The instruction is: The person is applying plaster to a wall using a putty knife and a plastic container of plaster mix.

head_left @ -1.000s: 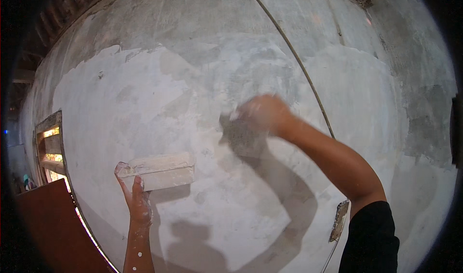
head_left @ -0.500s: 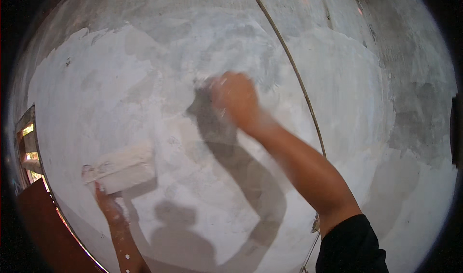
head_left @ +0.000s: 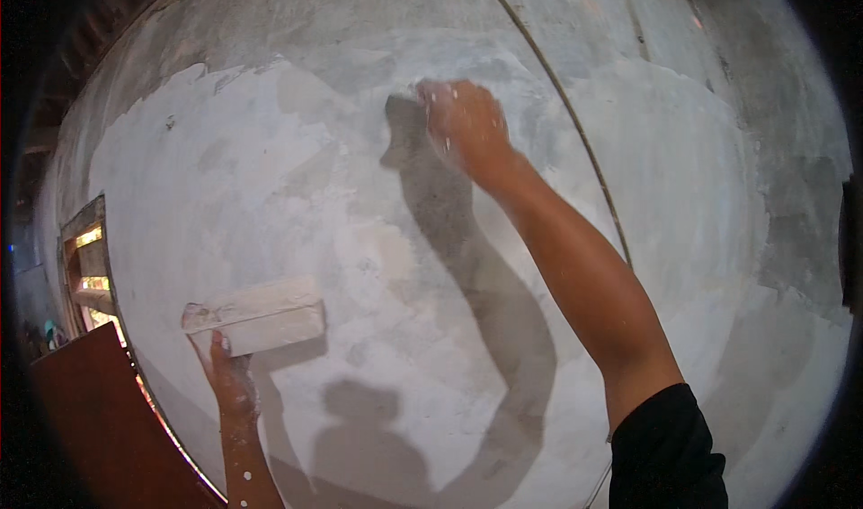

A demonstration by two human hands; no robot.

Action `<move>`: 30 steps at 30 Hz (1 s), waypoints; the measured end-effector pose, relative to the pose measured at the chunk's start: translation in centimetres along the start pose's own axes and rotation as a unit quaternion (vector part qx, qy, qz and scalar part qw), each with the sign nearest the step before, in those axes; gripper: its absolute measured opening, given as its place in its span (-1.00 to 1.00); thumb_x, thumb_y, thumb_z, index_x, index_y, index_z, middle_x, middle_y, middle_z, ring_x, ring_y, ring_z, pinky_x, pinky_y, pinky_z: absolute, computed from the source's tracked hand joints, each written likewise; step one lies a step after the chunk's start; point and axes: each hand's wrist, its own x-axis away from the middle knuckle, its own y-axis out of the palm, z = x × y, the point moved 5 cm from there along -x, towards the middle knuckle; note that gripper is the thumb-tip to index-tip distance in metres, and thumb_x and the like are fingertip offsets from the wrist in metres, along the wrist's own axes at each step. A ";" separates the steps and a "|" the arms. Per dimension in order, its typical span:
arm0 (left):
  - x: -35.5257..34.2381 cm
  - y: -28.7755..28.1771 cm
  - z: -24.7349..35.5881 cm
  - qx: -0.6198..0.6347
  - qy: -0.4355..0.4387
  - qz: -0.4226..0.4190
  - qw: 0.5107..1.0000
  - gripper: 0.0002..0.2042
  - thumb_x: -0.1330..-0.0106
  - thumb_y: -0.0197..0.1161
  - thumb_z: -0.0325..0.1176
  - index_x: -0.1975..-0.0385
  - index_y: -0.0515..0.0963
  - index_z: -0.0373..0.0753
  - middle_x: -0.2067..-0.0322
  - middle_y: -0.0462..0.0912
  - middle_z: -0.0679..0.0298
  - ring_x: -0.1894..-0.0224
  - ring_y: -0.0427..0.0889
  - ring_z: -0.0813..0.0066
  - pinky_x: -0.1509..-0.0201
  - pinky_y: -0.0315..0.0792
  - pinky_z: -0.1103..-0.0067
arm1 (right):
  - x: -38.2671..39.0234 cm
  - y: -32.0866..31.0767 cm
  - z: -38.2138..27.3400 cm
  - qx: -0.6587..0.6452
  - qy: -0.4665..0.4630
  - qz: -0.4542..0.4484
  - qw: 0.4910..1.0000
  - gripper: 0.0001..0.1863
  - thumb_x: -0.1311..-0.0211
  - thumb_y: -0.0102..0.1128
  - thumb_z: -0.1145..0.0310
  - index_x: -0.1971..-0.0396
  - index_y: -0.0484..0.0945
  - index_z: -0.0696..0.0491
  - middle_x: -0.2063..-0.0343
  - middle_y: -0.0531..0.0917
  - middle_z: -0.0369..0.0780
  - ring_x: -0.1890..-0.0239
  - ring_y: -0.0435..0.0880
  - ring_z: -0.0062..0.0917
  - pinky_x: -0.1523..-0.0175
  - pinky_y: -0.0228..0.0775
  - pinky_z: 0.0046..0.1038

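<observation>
A pale, smeared oblong block (head_left: 270, 320) tilts slightly, right end higher, at lower left, before a patchy grey-and-white wall (head_left: 373, 253) spanning the frame.

A grey wall (head_left: 378, 239), paler across its ragged-edged middle, fills the view. A brown line (head_left: 575, 114) (cable or pipe, unclear) runs from twelve toward three o'clock. Light comes through a slatted window (head_left: 93, 259) at nine, above a reddish-brown panel (head_left: 79, 410) at eight; dark timbers (head_left: 106, 28) show at ten.

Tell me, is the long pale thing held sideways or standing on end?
Sideways. The long pale thing is in the left hand and stretches left to right, its right end slightly higher.
</observation>
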 end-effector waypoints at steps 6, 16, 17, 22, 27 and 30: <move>0.9 0.1 -0.1 -0.005 0.017 0.008 1.000 -0.41 -0.32 -0.08 -0.04 -0.26 0.00 -0.19 -0.15 0.23 0.13 -0.19 0.24 0.25 -0.22 0.16 0.29 | -1.6 3.3 -2.3 0.029 0.047 -0.098 0.994 -0.82 0.05 0.10 0.46 0.38 0.58 0.05 0.51 0.60 -0.06 0.45 0.60 -0.15 0.32 0.47 -0.26; 1.1 -1.9 1.8 0.008 0.008 0.092 0.996 -0.39 -0.29 -0.06 -0.01 -0.24 0.03 -0.24 -0.09 0.31 0.13 -0.15 0.30 0.26 -0.19 0.20 0.34 | 14.8 2.3 -14.1 -0.144 -0.159 -0.319 0.923 -0.83 -0.06 0.04 0.36 0.34 0.51 0.06 0.46 0.58 -0.13 0.40 0.61 -0.31 0.42 0.43 -0.28; 1.2 -2.0 2.1 0.002 0.007 0.099 0.995 -0.39 -0.29 -0.06 -0.01 -0.24 0.03 -0.24 -0.09 0.31 0.13 -0.15 0.30 0.26 -0.19 0.20 0.34 | 15.7 2.0 -14.6 -0.160 -0.184 -0.359 0.901 -0.82 -0.07 0.01 0.36 0.32 0.51 0.05 0.45 0.59 -0.13 0.39 0.61 -0.31 0.41 0.43 -0.27; 0.9 -2.0 2.7 -0.006 0.017 0.032 0.999 -0.39 -0.30 -0.04 -0.03 -0.25 -0.01 -0.20 -0.16 0.21 0.15 -0.17 0.26 0.25 -0.19 0.20 0.29 | 11.1 1.8 -9.3 -0.098 -0.107 -0.343 0.928 -0.74 -0.02 0.00 0.38 0.24 0.54 -0.02 0.42 0.60 -0.14 0.33 0.58 -0.24 0.24 0.43 -0.25; 1.1 -1.1 1.4 -0.007 -0.013 0.023 1.000 -0.39 -0.27 0.03 -0.18 -0.26 -0.06 -0.15 -0.15 0.20 0.15 -0.17 0.25 0.27 -0.17 0.22 0.31 | -0.1 0.4 -0.8 -0.055 -0.032 -0.063 0.996 -0.74 0.06 0.10 0.45 0.28 0.55 0.05 0.50 0.60 -0.03 0.45 0.58 -0.11 0.33 0.43 -0.20; 2.3 0.4 0.6 0.014 -0.028 0.021 0.999 -0.35 -0.25 0.07 -0.33 -0.29 -0.13 -0.10 -0.15 0.16 0.17 -0.18 0.20 0.30 -0.19 0.19 0.36 | -3.3 0.3 0.7 -0.011 0.003 0.043 0.999 -0.80 0.04 0.11 0.42 0.34 0.55 0.06 0.50 0.60 -0.02 0.43 0.59 -0.12 0.32 0.43 -0.21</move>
